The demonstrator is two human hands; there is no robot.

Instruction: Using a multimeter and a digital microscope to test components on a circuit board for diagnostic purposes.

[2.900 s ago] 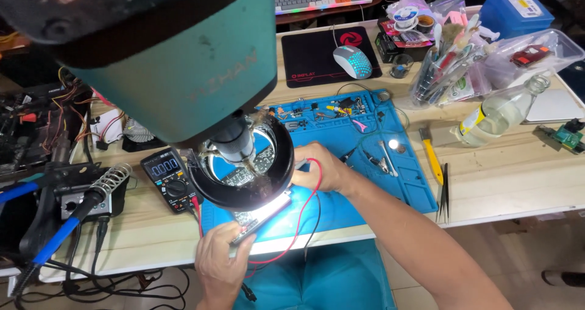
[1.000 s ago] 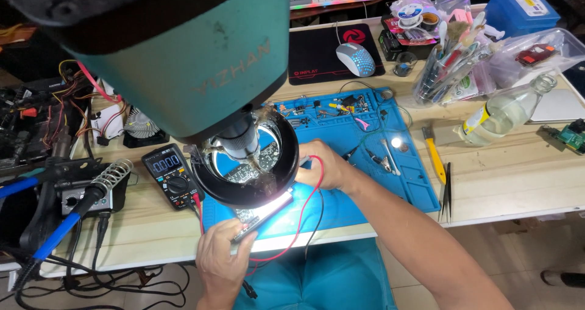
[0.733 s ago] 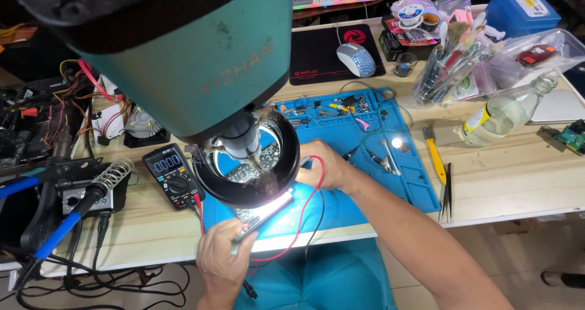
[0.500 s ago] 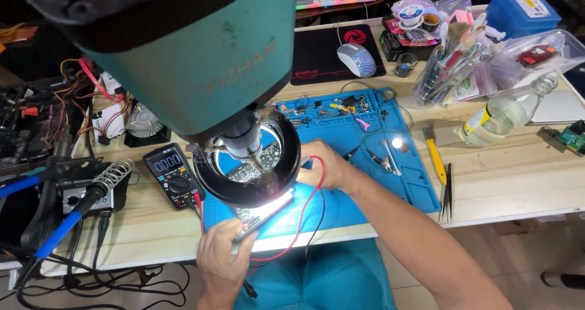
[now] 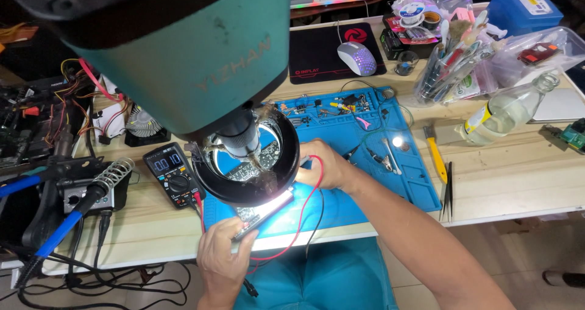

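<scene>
Head view: the circuit board (image 5: pixel 259 209) lies on the blue mat (image 5: pixel 365 164) under the microscope's ring light (image 5: pixel 250 164), brightly lit. The left hand (image 5: pixel 222 258) has its fingers closed around a probe aimed at the board's near edge; the right hand (image 5: pixel 323 167) pinches the red lead (image 5: pixel 308 206) beside the ring. The multimeter (image 5: pixel 170 176) shows a reading (probing looks under way, not finished).

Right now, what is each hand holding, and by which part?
Left hand holds a probe by its rear end. Right hand pinches the red lead near its tip; the tip is hidden.
</scene>
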